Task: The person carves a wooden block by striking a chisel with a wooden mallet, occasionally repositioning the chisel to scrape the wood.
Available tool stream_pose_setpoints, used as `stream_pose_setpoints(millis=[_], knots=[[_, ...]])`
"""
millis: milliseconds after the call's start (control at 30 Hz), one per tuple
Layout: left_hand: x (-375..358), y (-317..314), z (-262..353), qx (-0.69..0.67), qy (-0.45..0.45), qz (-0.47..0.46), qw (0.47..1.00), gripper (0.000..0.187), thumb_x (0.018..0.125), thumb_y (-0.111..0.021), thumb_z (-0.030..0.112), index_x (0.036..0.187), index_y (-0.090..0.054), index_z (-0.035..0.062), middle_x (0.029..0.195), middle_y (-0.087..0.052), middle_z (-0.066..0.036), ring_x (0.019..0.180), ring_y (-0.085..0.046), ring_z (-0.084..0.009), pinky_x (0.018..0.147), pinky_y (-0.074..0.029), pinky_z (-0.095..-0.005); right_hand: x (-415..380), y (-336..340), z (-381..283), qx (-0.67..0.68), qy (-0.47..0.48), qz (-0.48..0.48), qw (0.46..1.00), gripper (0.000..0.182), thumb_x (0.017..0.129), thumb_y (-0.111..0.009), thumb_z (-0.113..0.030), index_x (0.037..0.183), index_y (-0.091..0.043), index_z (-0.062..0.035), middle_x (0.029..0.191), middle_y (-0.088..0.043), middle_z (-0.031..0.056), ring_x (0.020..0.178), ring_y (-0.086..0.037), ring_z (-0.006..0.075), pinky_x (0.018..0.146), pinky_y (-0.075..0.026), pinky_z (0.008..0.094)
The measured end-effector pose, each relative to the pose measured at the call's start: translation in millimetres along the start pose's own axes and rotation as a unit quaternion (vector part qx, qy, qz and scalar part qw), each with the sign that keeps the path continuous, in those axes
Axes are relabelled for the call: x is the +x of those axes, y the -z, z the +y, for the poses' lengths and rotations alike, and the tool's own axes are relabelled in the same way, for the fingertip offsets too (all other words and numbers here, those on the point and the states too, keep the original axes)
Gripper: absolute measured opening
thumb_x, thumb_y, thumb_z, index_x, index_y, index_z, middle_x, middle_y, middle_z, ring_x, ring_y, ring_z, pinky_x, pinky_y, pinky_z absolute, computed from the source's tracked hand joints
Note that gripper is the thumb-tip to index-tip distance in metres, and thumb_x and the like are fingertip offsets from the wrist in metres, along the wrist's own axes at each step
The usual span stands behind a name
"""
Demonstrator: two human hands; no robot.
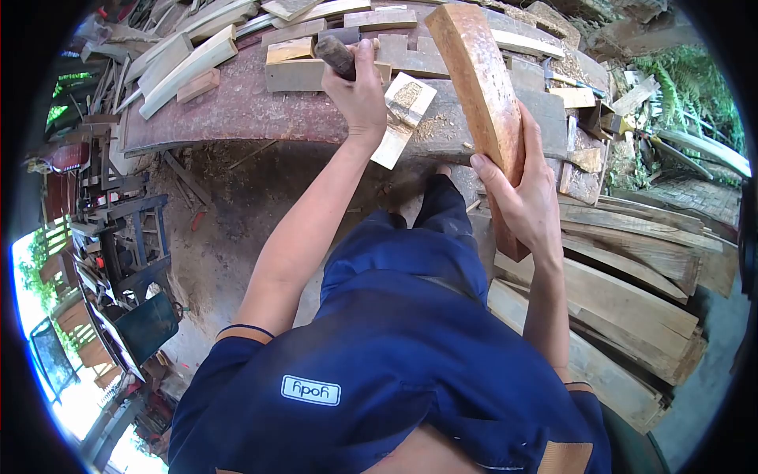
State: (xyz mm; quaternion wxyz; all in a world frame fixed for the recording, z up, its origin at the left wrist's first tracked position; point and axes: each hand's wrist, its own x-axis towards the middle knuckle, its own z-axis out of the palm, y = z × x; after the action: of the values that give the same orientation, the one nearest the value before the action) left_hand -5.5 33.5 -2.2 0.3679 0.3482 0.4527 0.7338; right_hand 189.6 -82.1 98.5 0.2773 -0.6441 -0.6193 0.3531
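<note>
My left hand (355, 91) is closed around the dark, round handle of a chisel (336, 58), thumb up near its end; the blade is mostly hidden. Just beside that hand, a pale board (392, 148) with wood chips and a dark cut in it lies over the bench's near edge. A long, thick, reddish-brown wooden block (478, 83) is in my right hand (529, 189), tilted, its upper end reaching over the bench. The thumb lies across its near face and the fingers wrap behind.
Offcuts and strips (189, 71) cover much of the worn wooden bench (237, 118). Long planks (624, 292) are stacked at my right. A handsaw (683, 154) lies at far right. Metal frames and a dark green box (146, 325) stand at left. Shavings litter the floor.
</note>
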Motion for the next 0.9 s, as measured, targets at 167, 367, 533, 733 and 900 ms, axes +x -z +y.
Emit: stream_pose_setpoints(millis=[167, 367, 533, 733, 900], knots=[[-5, 4, -6, -0.013, -0.017, 0.000, 1.000, 0.025, 0.096, -0.063, 0.018, 0.078, -0.049, 0.0073, 0.062, -0.046, 0.002, 0.049, -0.042, -0.0065, 0.048, -0.037, -0.0237, 2, -1, -1, -0.020, 0.014, 0.000, 1.000, 0.082, 0.084, -0.070, -0.034, 0.150, -0.029, -0.0104, 0.114, -0.065, 0.0296, 0.104, -0.066, 0.0439, 0.091, -0.052, 0.0474], [-35, -4, -3, 0.089, -0.049, -0.006, 0.995, 0.028, 0.092, -0.071, 0.026, 0.082, -0.055, 0.0059, 0.071, -0.056, 0.000, 0.062, -0.049, -0.0085, 0.058, -0.041, -0.0256, 13, 16, -63, 0.055, 0.182, 0.044, 0.981, 0.076, 0.081, -0.072, -0.022, 0.144, -0.036, 0.0007, 0.127, -0.055, 0.0219, 0.112, -0.059, 0.0295, 0.095, -0.049, 0.0400], [-54, -6, -5, -0.016, -0.020, -0.065, 0.998, 0.018, 0.087, -0.062, 0.005, 0.104, -0.059, -0.0011, 0.087, -0.065, -0.011, 0.076, -0.060, -0.0138, 0.072, -0.049, -0.0292, 31, 10, -76, -0.122, 0.206, -0.074, 0.968, 0.075, 0.079, -0.072, -0.019, 0.145, -0.038, -0.0021, 0.106, -0.066, 0.0255, 0.092, -0.068, 0.0359, 0.084, -0.052, 0.0416], [-53, 8, -20, -0.095, 0.034, -0.068, 0.993, 0.023, 0.082, -0.070, 0.007, 0.101, -0.059, -0.0012, 0.087, -0.065, -0.005, 0.083, -0.059, -0.0102, 0.073, -0.049, -0.0283, 24, 1, -80, -0.073, 0.221, -0.046, 0.971, 0.080, 0.081, -0.069, -0.025, 0.150, -0.032, -0.0113, 0.089, -0.070, 0.0253, 0.080, -0.071, 0.0383, 0.080, -0.054, 0.0450], [-23, 8, -17, -0.006, -0.103, -0.001, 0.995, 0.026, 0.097, -0.062, 0.024, 0.108, -0.058, 0.0007, 0.086, -0.064, -0.005, 0.070, -0.064, -0.0153, 0.067, -0.055, -0.0264, 29, -8, -56, -0.108, 0.143, -0.103, 0.978, 0.081, 0.081, -0.067, -0.031, 0.152, -0.030, -0.0170, 0.091, -0.070, 0.0271, 0.078, -0.071, 0.0399, 0.080, -0.054, 0.0462]])
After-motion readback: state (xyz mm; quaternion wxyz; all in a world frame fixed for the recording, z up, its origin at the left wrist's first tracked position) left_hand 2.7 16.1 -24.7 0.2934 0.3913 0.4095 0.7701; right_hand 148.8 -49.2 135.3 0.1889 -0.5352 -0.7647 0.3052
